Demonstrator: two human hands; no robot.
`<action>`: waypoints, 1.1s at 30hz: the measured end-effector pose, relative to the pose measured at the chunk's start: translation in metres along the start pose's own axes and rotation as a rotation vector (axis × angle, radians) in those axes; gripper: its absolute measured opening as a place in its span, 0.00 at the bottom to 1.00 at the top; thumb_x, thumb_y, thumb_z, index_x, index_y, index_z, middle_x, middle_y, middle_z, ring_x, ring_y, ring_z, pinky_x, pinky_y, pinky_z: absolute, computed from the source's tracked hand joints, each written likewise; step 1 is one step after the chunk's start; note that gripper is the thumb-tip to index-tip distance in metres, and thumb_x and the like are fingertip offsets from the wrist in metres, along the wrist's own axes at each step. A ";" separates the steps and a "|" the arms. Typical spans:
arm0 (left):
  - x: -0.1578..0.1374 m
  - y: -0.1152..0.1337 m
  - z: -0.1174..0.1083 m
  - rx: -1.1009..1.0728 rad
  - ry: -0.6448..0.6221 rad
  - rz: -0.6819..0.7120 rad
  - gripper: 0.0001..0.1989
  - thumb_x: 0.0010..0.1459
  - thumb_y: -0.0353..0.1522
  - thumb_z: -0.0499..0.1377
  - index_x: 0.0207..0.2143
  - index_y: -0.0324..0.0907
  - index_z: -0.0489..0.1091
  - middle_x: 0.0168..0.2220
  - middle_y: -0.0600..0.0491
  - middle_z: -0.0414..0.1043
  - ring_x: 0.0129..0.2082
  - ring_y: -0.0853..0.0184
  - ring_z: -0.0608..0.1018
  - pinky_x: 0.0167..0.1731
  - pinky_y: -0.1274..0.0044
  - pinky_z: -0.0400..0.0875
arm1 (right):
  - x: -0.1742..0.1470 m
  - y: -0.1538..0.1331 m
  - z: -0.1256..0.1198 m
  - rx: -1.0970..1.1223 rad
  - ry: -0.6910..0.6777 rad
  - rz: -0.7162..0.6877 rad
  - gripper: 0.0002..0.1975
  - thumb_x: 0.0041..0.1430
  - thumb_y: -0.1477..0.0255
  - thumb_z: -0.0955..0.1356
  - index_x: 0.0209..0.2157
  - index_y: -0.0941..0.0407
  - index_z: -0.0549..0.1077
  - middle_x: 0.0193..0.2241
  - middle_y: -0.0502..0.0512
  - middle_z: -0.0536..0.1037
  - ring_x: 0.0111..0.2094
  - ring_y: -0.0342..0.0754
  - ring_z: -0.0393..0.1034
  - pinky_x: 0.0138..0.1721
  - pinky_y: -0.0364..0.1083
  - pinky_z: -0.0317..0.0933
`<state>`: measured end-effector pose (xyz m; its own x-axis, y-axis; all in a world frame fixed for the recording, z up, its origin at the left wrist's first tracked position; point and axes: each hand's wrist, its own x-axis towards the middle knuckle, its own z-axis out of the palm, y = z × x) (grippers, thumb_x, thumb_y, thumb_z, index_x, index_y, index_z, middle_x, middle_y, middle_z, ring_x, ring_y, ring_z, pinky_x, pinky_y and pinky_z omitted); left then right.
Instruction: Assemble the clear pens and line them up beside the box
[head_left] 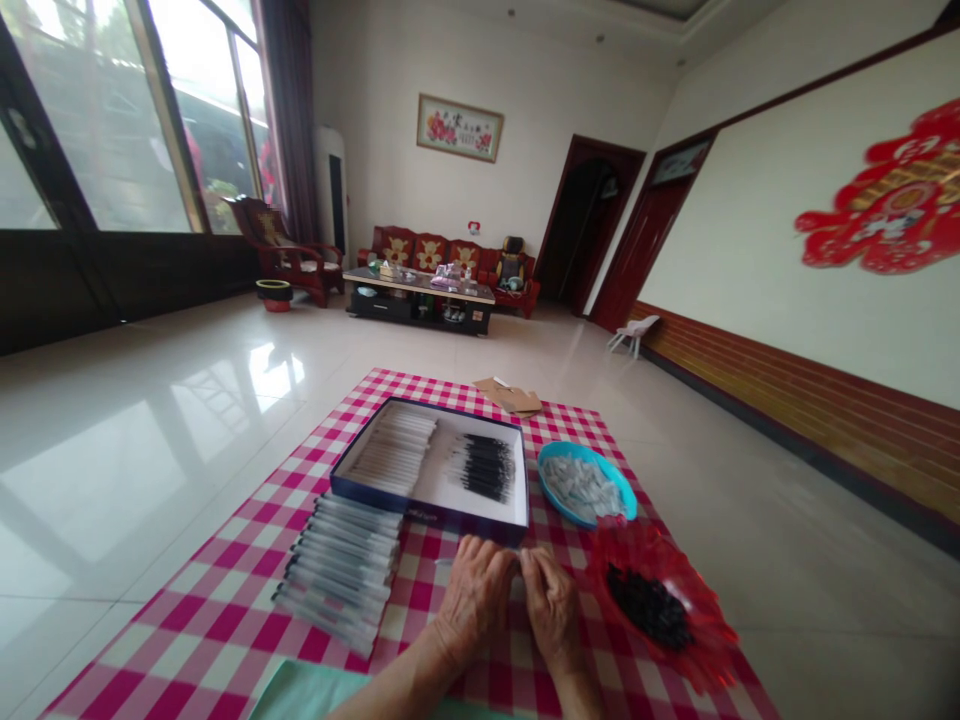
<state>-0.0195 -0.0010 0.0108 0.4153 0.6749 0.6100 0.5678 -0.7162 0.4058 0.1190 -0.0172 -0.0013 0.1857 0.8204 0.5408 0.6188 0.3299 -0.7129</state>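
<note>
My left hand (480, 585) is closed around a thin translucent pen barrel (444, 562); its end pokes out to the left of the knuckles. My right hand (551, 595) meets it fingertip to fingertip, pinched at the other end of the barrel. What lies between the fingertips is mostly hidden. Just beyond the hands stands a shallow box (427, 510) with clear tubes (394, 445) on its left side and black-tipped refills (487, 468) on its right. Left of my hands lies a row of clear pens (341, 570) with dark ends.
A blue bowl (551, 492) of small clear pieces and a red bowl (709, 640) of small black parts stand on the right. Brown cardboard (510, 396) lies at the far edge of the checked tablecloth (225, 610). Pale green cloth (300, 692) is at the near edge.
</note>
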 end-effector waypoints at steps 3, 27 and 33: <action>0.002 -0.001 -0.001 0.008 0.028 -0.003 0.10 0.62 0.26 0.47 0.34 0.43 0.67 0.29 0.51 0.68 0.30 0.63 0.69 0.35 0.70 0.61 | -0.001 0.000 0.000 0.014 0.014 0.012 0.16 0.64 0.64 0.59 0.27 0.54 0.69 0.23 0.53 0.73 0.26 0.48 0.68 0.30 0.45 0.63; -0.003 -0.001 0.001 0.025 0.010 0.003 0.10 0.61 0.25 0.48 0.35 0.45 0.67 0.31 0.51 0.69 0.31 0.61 0.69 0.36 0.69 0.63 | 0.000 -0.010 -0.006 0.033 -0.060 0.025 0.15 0.64 0.64 0.59 0.27 0.55 0.68 0.24 0.52 0.72 0.27 0.47 0.68 0.30 0.44 0.61; -0.007 0.002 0.001 0.051 0.007 -0.008 0.08 0.60 0.26 0.50 0.35 0.44 0.66 0.30 0.51 0.69 0.31 0.61 0.69 0.36 0.69 0.63 | -0.004 -0.009 -0.004 0.016 -0.052 0.036 0.14 0.64 0.66 0.59 0.27 0.55 0.68 0.23 0.51 0.71 0.27 0.47 0.67 0.30 0.44 0.61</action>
<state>-0.0207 -0.0069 0.0069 0.4055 0.6789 0.6121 0.6064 -0.7008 0.3756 0.1159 -0.0254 0.0044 0.1679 0.8549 0.4908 0.5997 0.3066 -0.7392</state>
